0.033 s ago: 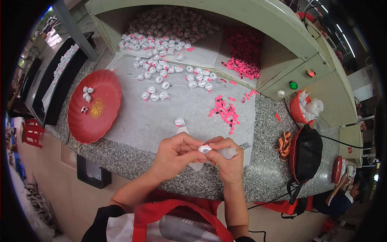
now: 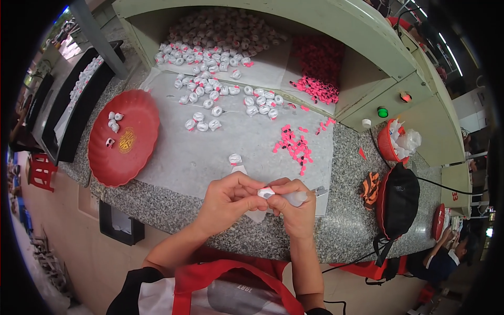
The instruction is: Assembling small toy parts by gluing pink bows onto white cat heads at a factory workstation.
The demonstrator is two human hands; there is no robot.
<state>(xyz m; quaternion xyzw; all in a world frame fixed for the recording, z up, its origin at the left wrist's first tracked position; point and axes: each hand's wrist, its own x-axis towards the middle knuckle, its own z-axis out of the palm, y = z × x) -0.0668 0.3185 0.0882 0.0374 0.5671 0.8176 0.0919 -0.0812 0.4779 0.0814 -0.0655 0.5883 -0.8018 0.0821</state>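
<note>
Both hands, left hand (image 2: 228, 202); right hand (image 2: 295, 206), pinch one white piece (image 2: 265, 193); four lie in red tray (image 2: 136, 157).

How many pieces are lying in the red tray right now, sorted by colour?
Red tray:
White pieces: 4
Dark and white piece: 1
Total: 5

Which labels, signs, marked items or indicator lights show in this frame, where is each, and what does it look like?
Red round tray, left on the counter: gold emblem at its centre.
Green round button, on the cabinet face at right.
Red round button, above and right of the green one.
Small red marking, far right cabinet edge.
No screens in view.
</note>
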